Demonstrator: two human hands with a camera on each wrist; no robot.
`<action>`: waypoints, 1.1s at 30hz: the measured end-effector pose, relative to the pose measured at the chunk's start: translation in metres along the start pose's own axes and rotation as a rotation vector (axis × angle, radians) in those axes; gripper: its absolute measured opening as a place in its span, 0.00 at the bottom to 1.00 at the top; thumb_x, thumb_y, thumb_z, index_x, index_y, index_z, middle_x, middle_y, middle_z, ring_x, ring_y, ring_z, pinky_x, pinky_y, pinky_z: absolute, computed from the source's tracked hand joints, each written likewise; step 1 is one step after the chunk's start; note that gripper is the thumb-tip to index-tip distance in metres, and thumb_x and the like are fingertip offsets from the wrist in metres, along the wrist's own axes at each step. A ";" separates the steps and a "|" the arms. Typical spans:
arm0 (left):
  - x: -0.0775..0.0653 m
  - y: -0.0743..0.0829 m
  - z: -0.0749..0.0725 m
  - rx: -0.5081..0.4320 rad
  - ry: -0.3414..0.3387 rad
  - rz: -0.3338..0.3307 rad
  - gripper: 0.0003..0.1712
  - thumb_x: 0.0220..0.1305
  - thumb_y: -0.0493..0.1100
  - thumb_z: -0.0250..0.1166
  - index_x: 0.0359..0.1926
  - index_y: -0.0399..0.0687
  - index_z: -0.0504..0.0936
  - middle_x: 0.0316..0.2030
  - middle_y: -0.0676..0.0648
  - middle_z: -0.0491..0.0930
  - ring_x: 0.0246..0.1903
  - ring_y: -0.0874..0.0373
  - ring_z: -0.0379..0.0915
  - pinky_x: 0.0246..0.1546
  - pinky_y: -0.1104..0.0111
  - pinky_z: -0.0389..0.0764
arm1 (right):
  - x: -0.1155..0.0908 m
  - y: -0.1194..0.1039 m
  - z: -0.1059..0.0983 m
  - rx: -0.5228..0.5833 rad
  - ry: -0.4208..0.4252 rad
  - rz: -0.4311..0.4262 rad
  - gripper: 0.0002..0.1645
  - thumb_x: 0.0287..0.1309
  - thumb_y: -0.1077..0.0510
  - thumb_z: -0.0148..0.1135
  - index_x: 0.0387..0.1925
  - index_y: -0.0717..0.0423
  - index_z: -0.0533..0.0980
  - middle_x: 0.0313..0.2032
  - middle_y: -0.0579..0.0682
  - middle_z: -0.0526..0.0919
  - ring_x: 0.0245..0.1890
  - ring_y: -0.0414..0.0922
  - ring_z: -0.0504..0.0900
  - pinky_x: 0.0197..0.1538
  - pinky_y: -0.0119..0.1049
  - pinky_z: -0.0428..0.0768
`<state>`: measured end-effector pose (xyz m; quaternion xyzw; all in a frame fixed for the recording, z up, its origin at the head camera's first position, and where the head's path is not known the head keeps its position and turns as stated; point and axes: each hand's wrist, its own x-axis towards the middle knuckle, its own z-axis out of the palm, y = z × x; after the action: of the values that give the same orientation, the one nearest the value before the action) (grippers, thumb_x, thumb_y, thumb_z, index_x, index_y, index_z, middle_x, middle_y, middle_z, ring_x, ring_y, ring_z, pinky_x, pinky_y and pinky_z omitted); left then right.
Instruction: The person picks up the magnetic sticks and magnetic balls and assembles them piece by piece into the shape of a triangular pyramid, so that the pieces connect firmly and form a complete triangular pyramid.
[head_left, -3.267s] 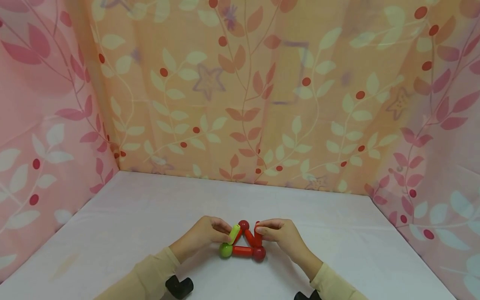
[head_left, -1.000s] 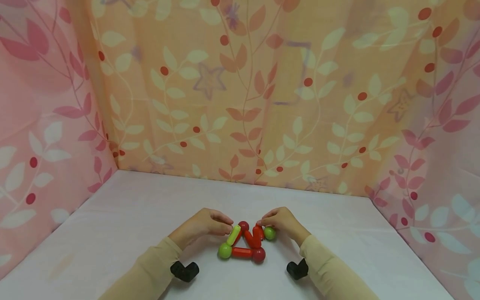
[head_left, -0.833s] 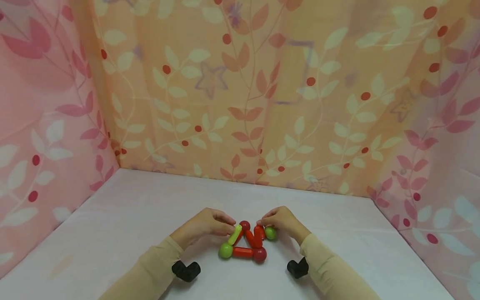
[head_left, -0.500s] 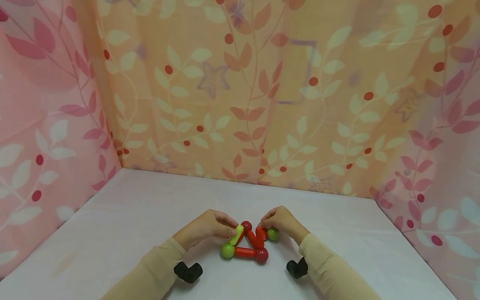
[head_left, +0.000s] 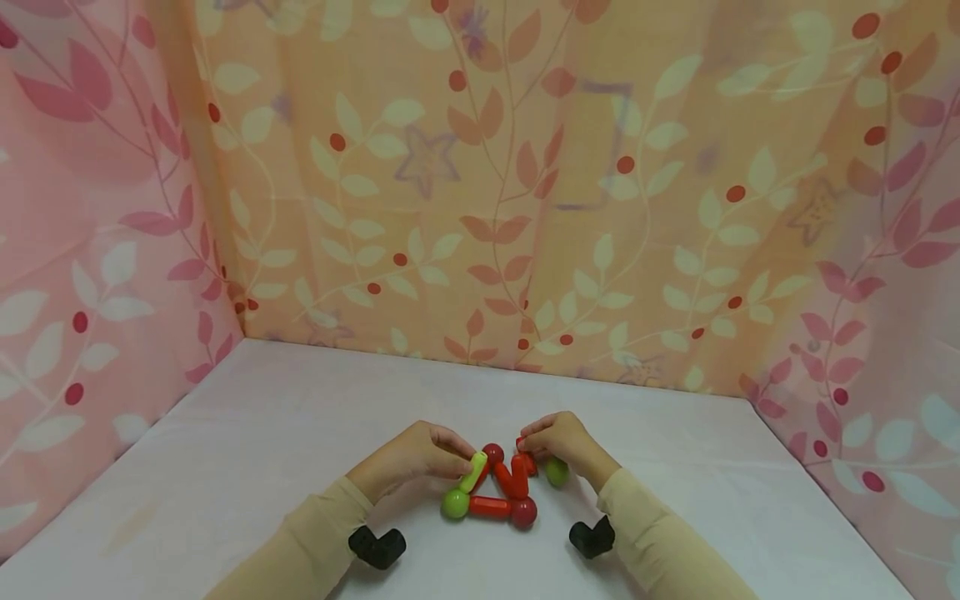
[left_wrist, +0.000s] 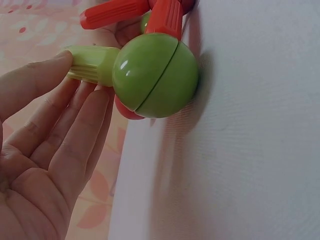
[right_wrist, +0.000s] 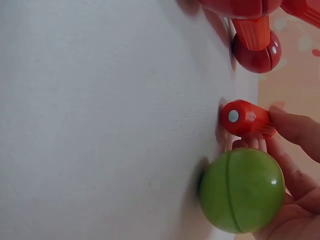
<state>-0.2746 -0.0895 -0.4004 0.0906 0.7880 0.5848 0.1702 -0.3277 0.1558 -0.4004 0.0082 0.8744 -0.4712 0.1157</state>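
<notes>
My left hand [head_left: 423,454] pinches a yellow-green magnetic rod [left_wrist: 95,65] between thumb and fingers; its lower end meets a green ball [left_wrist: 155,75]. That ball belongs to a triangle of red rods, with a dark red ball [head_left: 523,512] at the near right corner and another red ball [head_left: 492,452] at the far corner. A second red rod [head_left: 520,477] rises from the near right corner. My right hand [head_left: 562,442] pinches a separate red rod [right_wrist: 247,118], its round metal end facing the camera. Beside those fingers sits a loose-looking green ball [right_wrist: 242,190]. More red shows behind it, partly hidden.
The triangle lies on a white-covered table [head_left: 337,392]. Patterned cloth walls [head_left: 480,183] enclose its back and sides. A black wrist mount [head_left: 377,547] sits at the left wrist, another black mount [head_left: 592,537] at the right.
My right hand has left the upright red rod and moved to the separate rod beyond it. The loose green ball has come into view and shifted slightly right. My left hand keeps near the yellow-green rod.
</notes>
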 end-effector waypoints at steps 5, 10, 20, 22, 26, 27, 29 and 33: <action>0.001 0.000 0.002 0.008 0.016 -0.013 0.13 0.56 0.40 0.74 0.43 0.42 0.88 0.39 0.49 0.87 0.38 0.60 0.82 0.45 0.65 0.85 | 0.000 -0.002 -0.001 0.096 0.026 -0.001 0.14 0.57 0.61 0.70 0.45 0.62 0.84 0.40 0.55 0.89 0.35 0.44 0.87 0.48 0.38 0.85; 0.001 0.001 0.002 0.014 0.022 -0.013 0.12 0.57 0.40 0.74 0.43 0.42 0.88 0.39 0.49 0.87 0.38 0.60 0.82 0.46 0.65 0.85 | -0.002 -0.001 0.001 0.142 0.052 -0.022 0.14 0.59 0.62 0.68 0.47 0.62 0.84 0.43 0.56 0.88 0.39 0.45 0.88 0.50 0.41 0.85; 0.002 0.000 0.000 -0.015 0.016 -0.010 0.13 0.56 0.38 0.74 0.43 0.39 0.88 0.40 0.48 0.88 0.38 0.60 0.82 0.45 0.65 0.85 | -0.011 -0.001 0.001 0.214 0.071 -0.096 0.19 0.60 0.59 0.68 0.51 0.64 0.82 0.46 0.58 0.87 0.42 0.47 0.87 0.50 0.47 0.84; 0.002 0.000 0.001 -0.018 0.017 -0.012 0.13 0.56 0.38 0.74 0.43 0.39 0.88 0.40 0.48 0.88 0.38 0.60 0.82 0.45 0.65 0.85 | -0.013 0.000 0.001 0.232 0.081 -0.112 0.19 0.60 0.59 0.68 0.51 0.64 0.82 0.45 0.58 0.87 0.42 0.48 0.88 0.50 0.47 0.84; 0.002 0.000 0.001 -0.019 0.018 -0.016 0.12 0.56 0.38 0.74 0.42 0.40 0.88 0.40 0.48 0.88 0.38 0.60 0.82 0.45 0.65 0.85 | -0.017 0.000 0.003 0.287 0.097 -0.150 0.18 0.60 0.61 0.68 0.51 0.65 0.82 0.44 0.58 0.88 0.42 0.49 0.89 0.48 0.45 0.85; 0.002 0.000 0.001 -0.019 0.019 -0.017 0.12 0.56 0.38 0.74 0.42 0.40 0.88 0.40 0.48 0.88 0.38 0.60 0.82 0.44 0.65 0.85 | -0.018 0.000 0.003 0.298 0.098 -0.158 0.19 0.60 0.61 0.68 0.51 0.66 0.81 0.44 0.58 0.88 0.42 0.49 0.89 0.48 0.44 0.85; 0.002 -0.001 0.001 -0.016 0.021 -0.017 0.12 0.56 0.39 0.74 0.42 0.39 0.88 0.40 0.48 0.88 0.38 0.60 0.83 0.44 0.65 0.85 | -0.021 -0.001 0.004 0.313 0.098 -0.180 0.19 0.60 0.61 0.68 0.51 0.66 0.81 0.44 0.58 0.88 0.43 0.50 0.89 0.48 0.44 0.85; 0.002 -0.001 0.002 -0.007 0.025 -0.018 0.12 0.56 0.39 0.74 0.42 0.40 0.88 0.39 0.48 0.88 0.37 0.60 0.83 0.45 0.65 0.85 | -0.026 -0.002 0.005 0.287 0.110 -0.221 0.18 0.60 0.60 0.68 0.51 0.64 0.82 0.43 0.57 0.88 0.43 0.49 0.88 0.49 0.43 0.85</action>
<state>-0.2756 -0.0878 -0.4020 0.0755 0.7889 0.5869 0.1658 -0.3015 0.1527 -0.3956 -0.0455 0.7988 -0.5997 0.0128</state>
